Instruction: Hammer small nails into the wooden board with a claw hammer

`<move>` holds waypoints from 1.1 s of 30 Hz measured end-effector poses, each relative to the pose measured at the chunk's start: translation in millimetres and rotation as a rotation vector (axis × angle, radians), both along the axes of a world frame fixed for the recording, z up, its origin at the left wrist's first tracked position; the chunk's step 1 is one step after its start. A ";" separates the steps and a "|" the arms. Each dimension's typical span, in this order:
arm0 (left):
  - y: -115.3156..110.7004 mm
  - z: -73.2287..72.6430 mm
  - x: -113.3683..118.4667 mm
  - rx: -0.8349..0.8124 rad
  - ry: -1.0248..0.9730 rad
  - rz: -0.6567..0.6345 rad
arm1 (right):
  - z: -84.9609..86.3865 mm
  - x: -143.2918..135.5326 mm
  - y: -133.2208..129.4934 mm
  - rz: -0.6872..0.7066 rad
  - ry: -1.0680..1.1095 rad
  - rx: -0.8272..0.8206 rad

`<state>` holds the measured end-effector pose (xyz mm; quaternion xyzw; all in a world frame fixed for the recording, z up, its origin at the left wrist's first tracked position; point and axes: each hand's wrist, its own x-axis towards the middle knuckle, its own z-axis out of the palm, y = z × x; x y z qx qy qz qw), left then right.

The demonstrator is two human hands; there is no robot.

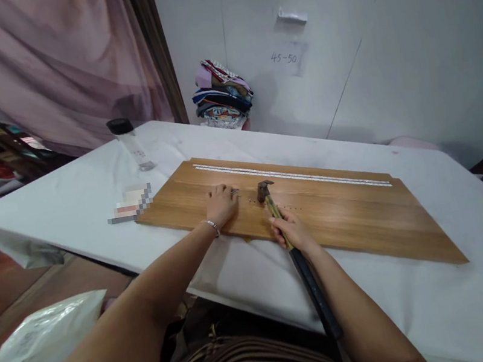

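A wooden board (pixel 347 213) lies on the white-covered table. My right hand (pixel 294 231) is wrapped round the middle of a claw hammer (pixel 309 283). The rusty hammer head (pixel 264 191) is over the board, and the black grip extends back toward my body. My left hand (pixel 221 204), with a bracelet on the wrist, rests on the board left of the hammer. Its fingers are curled together, and thin metal nails (pixel 235 192) show at the fingertips. A row of small nail heads or holes (pixel 291 208) runs across the board beside the hammer.
A white measuring strip (pixel 290 174) lies along the board's far side. On the table (pixel 94 174) stands a clear bottle (pixel 134 146) with a black lid. A blurred-out flat item (pixel 130 203) lies left of the board. Folded clothes (pixel 223 95) are stacked by the wall.
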<state>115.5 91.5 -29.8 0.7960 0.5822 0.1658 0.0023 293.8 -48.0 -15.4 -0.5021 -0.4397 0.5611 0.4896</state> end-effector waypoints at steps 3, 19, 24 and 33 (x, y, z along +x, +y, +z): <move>1.1 -1.4 -0.2 -0.006 -0.013 0.000 | 0.2 0.0 -0.5 0.004 0.002 0.005; -1.5 -0.7 -1.0 -0.032 -0.016 0.014 | -1.4 -0.5 -3.1 0.010 0.001 -0.024; -3.8 1.0 -1.6 -0.042 -0.070 0.016 | -4.7 1.0 -2.8 0.019 -0.012 -0.002; 8.4 -5.1 -10.9 -0.006 -0.411 0.093 | -5.4 -0.5 -2.5 0.017 -0.026 0.031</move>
